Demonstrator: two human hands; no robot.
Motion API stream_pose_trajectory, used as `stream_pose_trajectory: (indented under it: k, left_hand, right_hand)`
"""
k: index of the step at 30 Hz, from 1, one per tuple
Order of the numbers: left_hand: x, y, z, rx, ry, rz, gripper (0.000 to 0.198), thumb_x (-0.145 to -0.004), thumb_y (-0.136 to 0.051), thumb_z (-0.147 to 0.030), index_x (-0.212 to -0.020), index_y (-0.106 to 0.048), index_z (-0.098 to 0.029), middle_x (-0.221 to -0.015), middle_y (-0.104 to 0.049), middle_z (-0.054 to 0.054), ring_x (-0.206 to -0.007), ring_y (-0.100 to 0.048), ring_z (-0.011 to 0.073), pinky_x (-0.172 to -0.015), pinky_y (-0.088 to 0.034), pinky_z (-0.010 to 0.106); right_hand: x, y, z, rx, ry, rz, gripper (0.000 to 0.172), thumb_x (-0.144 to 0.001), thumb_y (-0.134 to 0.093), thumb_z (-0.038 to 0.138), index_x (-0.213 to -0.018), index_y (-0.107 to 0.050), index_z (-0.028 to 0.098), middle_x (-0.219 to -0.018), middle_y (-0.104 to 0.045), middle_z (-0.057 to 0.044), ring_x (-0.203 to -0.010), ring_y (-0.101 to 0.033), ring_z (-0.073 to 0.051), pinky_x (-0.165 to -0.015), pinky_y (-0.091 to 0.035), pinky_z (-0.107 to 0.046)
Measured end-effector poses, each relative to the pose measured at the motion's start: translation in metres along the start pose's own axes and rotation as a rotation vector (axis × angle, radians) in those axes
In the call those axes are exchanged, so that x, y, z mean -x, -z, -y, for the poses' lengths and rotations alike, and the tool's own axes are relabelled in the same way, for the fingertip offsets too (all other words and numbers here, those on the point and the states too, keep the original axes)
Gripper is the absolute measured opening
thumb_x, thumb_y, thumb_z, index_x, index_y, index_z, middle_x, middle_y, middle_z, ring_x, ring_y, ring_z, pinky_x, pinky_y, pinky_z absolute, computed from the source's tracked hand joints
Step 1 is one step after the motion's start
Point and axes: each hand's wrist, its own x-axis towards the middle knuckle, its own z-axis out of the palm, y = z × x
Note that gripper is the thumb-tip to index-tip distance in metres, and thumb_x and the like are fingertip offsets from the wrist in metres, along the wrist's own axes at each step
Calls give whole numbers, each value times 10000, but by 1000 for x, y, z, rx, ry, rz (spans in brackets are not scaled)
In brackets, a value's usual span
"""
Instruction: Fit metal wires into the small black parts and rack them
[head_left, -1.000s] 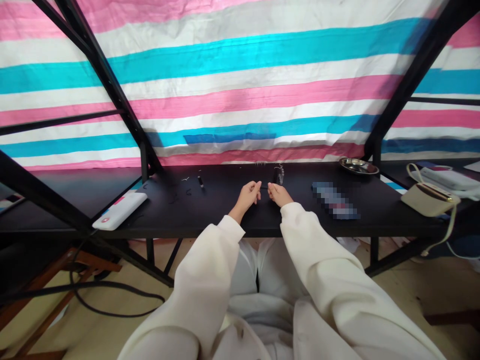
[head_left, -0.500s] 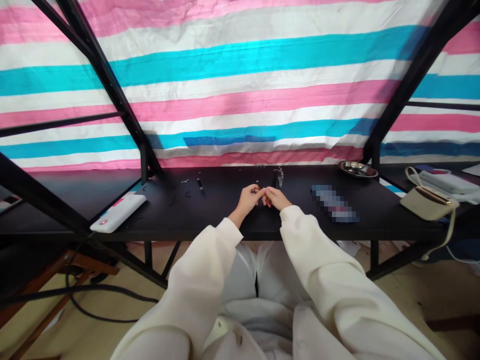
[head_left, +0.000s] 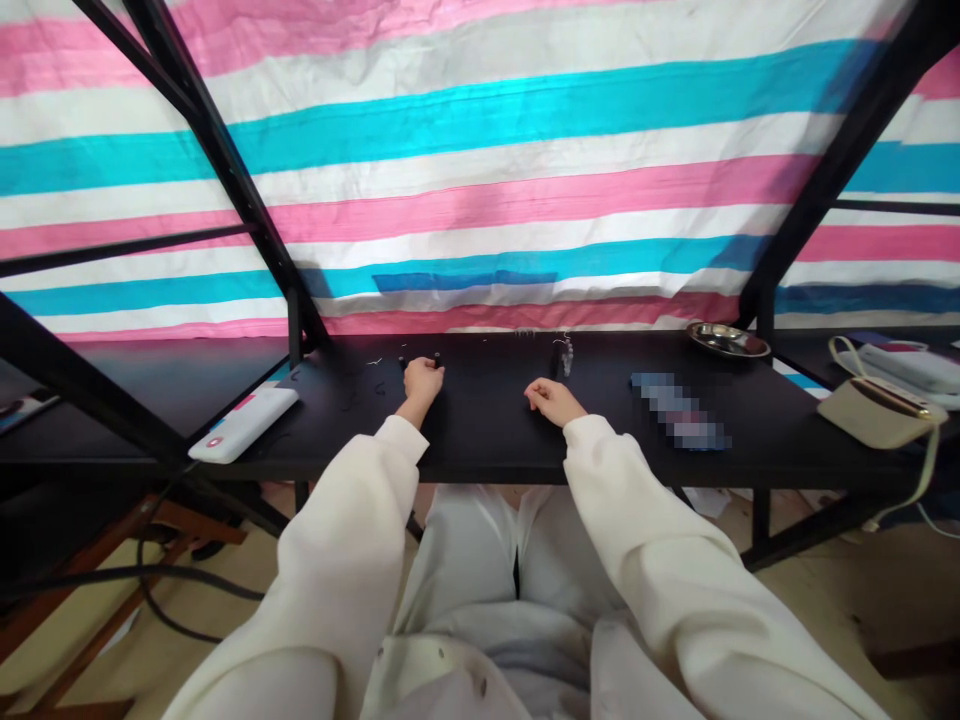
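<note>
My left hand (head_left: 424, 380) is closed near the back of the black table (head_left: 480, 430), with a small dark cylinder with a pale tip (head_left: 437, 358) sticking up from its fingers. Just left of these fingers is a second small black cylinder (head_left: 402, 363), partly hidden by the hand. My right hand (head_left: 553, 402) hovers or rests above the table to the right, its fingertips pinched together; what they hold, if anything, is too small to make out. Behind it lie a black strip (head_left: 556, 358) and a clear beaded strand (head_left: 568, 356).
Dark thread scraps (head_left: 379, 388) lie left of my left hand. A white power bank (head_left: 244, 425) sits at the table's left. To the right are a blurred blue packet (head_left: 679, 412), a shiny metal dish (head_left: 727, 340) and a cream pouch (head_left: 877, 410). Black frame bars (head_left: 274, 250) flank the table.
My hands, together half a second ago, have come apart. The left moved left with the small dark cylinder, beside the other cylinder. The right stayed nearly in place.
</note>
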Motion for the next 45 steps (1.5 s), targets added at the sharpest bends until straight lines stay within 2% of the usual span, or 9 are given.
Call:
stream_pose_trajectory:
  k: [4, 8, 11, 17, 35, 38, 41, 43, 45]
  left_hand:
    - [-6, 18, 15, -84, 88, 55, 236, -672, -647, -273, -889, -647, -180, -678, -655, 48, -553, -613, 163, -618, -443, 270]
    - [-4, 26, 22, -187, 47, 17, 193, -687, -637, -322, -818, -651, -181, -733, -662, 82, -716, -631, 199, -659, -449, 282]
    - [-4, 27, 26, -263, 9, -22, 202, -687, -632, -364, -787, -651, -189, -841, -662, 111, -837, -619, 243, -694, -454, 314]
    - [-7, 26, 30, -358, -59, -51, 250, -725, -583, -390, -809, -652, -165, -915, -640, 153, -888, -605, 302, -727, -457, 373]
    - [-6, 27, 25, -457, -68, -58, 287, -747, -555, -418, -850, -658, -171, -925, -642, 142, -884, -609, 286, -718, -460, 366]
    - [-7, 27, 28, -490, -93, -54, 306, -754, -536, -429, -863, -649, -167, -919, -640, 143, -876, -609, 296, -710, -458, 372]
    - [-6, 28, 29, -555, -162, -39, 311, -776, -502, -415, -883, -639, -157, -908, -638, 150, -867, -609, 294, -700, -454, 361]
    - [-2, 28, 28, -609, -256, 1, 301, -792, -480, -402, -861, -638, -156, -887, -640, 143, -852, -610, 280, -692, -448, 341]
    - [3, 28, 24, -652, -417, 88, 299, -808, -458, -400, -833, -637, -162, -851, -645, 125, -826, -613, 259, -681, -440, 317]
  right_hand:
    - [1, 0, 2, -2, 15, -7, 155, -748, -474, 341, -717, -514, 195, -581, -555, 28, -562, -523, -109, -639, -410, -257]
    - [3, 1, 6, 6, 6, -10, 141, -742, -476, 327, -711, -515, 195, -573, -553, 31, -547, -519, -109, -633, -407, -256]
    - [3, 1, 6, 9, 4, -13, 133, -741, -476, 320, -707, -512, 197, -568, -551, 32, -550, -525, -112, -638, -407, -259]
    - [3, 1, 7, 2, 12, -15, 128, -745, -477, 311, -709, -516, 194, -563, -549, 30, -552, -529, -114, -637, -412, -261]
    - [2, 0, 5, 44, 14, -9, 123, -757, -472, 292, -726, -539, 194, -570, -562, 33, -556, -544, -110, -631, -421, -242]
    - [4, 4, 6, 164, -22, -77, 125, -764, -468, 279, -731, -559, 200, -610, -591, 17, -594, -556, -122, -640, -424, -244]
    - [6, 12, 6, 399, -177, -254, 121, -758, -484, 259, -722, -586, 207, -696, -629, -20, -675, -574, -155, -667, -416, -267]
    - [7, 18, 4, 534, -316, -354, 127, -756, -488, 240, -721, -603, 198, -748, -638, -56, -742, -582, -188, -694, -410, -294]
    - [7, 23, 3, 623, -417, -410, 124, -748, -501, 228, -749, -616, 182, -834, -637, -93, -830, -576, -226, -731, -402, -328]
